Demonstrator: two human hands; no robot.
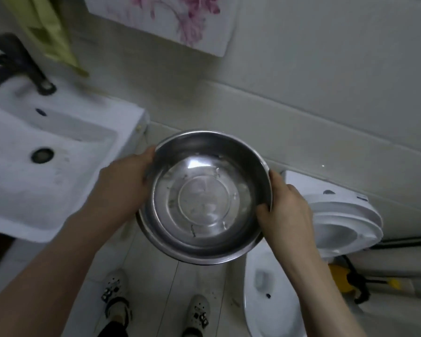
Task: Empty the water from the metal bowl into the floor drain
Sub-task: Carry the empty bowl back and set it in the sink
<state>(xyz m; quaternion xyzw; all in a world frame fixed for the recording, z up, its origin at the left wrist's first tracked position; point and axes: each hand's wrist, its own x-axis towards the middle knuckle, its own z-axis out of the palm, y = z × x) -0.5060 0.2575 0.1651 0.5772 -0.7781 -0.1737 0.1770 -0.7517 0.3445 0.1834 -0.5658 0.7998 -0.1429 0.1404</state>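
Note:
A round metal bowl is held level above the tiled floor, in the middle of the view. A shallow layer of clear water with a few small specks lies in its bottom. My left hand grips the bowl's left rim, thumb on the edge. My right hand grips the right rim, thumb inside the wall. No floor drain shows; the bowl and my arms hide the floor under them.
A white washbasin with a dark tap stands at the left. A white toilet with its lid raised is at the right. A yellow tool lies past it. My feet in white clogs stand on pale tiles.

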